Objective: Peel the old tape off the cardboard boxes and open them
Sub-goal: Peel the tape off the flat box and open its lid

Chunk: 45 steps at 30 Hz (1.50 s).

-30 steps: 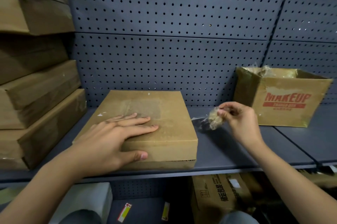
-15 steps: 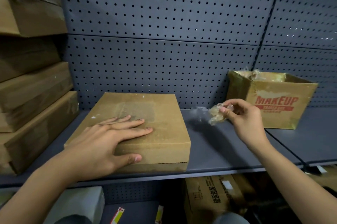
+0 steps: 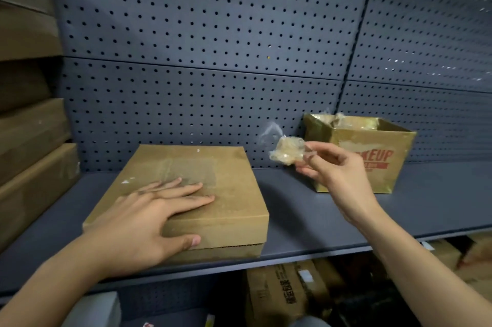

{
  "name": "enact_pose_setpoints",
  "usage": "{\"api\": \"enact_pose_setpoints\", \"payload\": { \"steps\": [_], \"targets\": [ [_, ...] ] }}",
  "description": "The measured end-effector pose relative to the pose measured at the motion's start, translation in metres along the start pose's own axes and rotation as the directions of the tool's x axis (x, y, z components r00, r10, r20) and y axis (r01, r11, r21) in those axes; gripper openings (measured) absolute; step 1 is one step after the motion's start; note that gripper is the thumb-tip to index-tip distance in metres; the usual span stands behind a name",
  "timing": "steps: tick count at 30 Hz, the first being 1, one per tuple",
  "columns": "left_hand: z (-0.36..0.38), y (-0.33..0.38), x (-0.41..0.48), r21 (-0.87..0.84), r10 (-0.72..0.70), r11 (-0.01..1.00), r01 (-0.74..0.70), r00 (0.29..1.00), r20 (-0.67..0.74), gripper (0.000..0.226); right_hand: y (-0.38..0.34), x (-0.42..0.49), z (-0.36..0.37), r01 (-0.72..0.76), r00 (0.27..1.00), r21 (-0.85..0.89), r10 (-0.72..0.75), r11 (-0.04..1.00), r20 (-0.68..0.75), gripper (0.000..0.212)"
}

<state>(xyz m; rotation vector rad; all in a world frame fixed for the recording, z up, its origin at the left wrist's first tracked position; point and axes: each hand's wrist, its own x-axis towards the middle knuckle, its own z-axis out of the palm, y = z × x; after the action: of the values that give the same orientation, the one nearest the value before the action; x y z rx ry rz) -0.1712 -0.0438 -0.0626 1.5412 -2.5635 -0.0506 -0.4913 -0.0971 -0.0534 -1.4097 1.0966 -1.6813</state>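
- Head view, change: the right hand (image 3: 338, 175) has risen and drifted toward the open box (image 3: 372, 140), carrying the wad of tape (image 3: 286, 152); the flat box (image 3: 226, 180) on the shelf (image 3: 306, 207) looks stripped, so binning the wad, then opening, likely follows.
- Head view, pose: the left hand (image 3: 149, 220) stays flat on the flat box, fingers straight, thumb against its front; the right hand pinches the wad between thumb and fingertips, held up just short of the open box.

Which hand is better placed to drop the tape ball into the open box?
The right hand, probably. It pinches the tape ball and hovers close to the open box. The left hand lies flat on the closed box, farther from the open one.
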Motion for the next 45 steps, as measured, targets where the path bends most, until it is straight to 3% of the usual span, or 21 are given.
{"api": "enact_pose_setpoints", "payload": {
  "steps": [3,5,9,12,15,20,25,30,36,38,41,45],
  "targets": [
    [0.003,0.008,0.008,-0.021,0.007,1.000,-0.007,1.000,0.000,0.076,-0.021,0.013,-0.017,0.188,0.975,-0.267,-0.211,0.945,-0.062,0.022],
    [0.005,0.016,0.013,-0.017,0.009,1.000,-0.009,1.000,-0.005,0.078,-0.031,0.028,-0.030,0.208,0.950,-0.415,-0.284,0.886,-0.131,0.028],
    [0.004,0.030,0.023,-0.013,0.016,1.000,-0.016,1.000,-0.004,0.082,-0.037,0.061,-0.057,0.178,0.905,-0.659,-0.385,0.731,-0.183,0.059],
    [0.004,0.033,0.028,-0.001,0.021,1.000,-0.021,1.000,-0.002,0.084,-0.038,0.087,-0.067,0.154,0.891,-0.722,-0.411,0.674,-0.194,0.035],
    [0.006,0.031,0.031,0.016,0.033,0.999,-0.033,0.999,-0.002,0.085,-0.031,0.109,-0.067,0.088,0.915,-0.788,-0.362,0.609,-0.177,0.032],
    [0.007,0.029,0.033,0.043,0.040,0.998,-0.040,0.999,-0.015,0.086,-0.007,0.135,-0.062,-0.018,0.983,-0.892,-0.156,0.452,-0.099,0.029],
    [0.007,0.031,0.034,0.047,0.034,0.998,-0.033,0.999,-0.019,0.088,0.001,0.148,-0.062,-0.125,0.989,-0.946,-0.045,0.299,-0.144,0.028],
    [0.007,0.029,0.034,0.069,0.039,0.997,-0.035,0.998,-0.045,0.086,0.002,0.153,-0.061,-0.197,0.971,-0.905,-0.055,0.377,-0.234,0.020],
    [0.009,0.024,0.034,0.048,0.048,0.998,-0.044,0.996,-0.080,0.091,0.001,0.146,-0.058,-0.107,0.968,-0.891,-0.159,0.441,-0.194,0.016],
    [0.011,0.022,0.033,0.034,0.055,0.998,-0.051,0.991,-0.119,0.089,0.001,0.147,-0.059,-0.107,0.977,-0.897,-0.120,0.429,-0.175,0.010],
    [0.013,0.020,0.032,0.074,0.083,0.995,-0.069,0.973,-0.214,0.073,0.002,0.146,-0.059,-0.085,0.981,-0.920,-0.128,0.382,-0.144,0.023],
    [0.024,0.017,0.032,0.239,0.192,0.965,-0.107,0.911,-0.364,0.060,-0.001,0.137,-0.055,0.041,0.941,-0.957,-0.333,0.288,-0.060,0.024]
  ]
}}
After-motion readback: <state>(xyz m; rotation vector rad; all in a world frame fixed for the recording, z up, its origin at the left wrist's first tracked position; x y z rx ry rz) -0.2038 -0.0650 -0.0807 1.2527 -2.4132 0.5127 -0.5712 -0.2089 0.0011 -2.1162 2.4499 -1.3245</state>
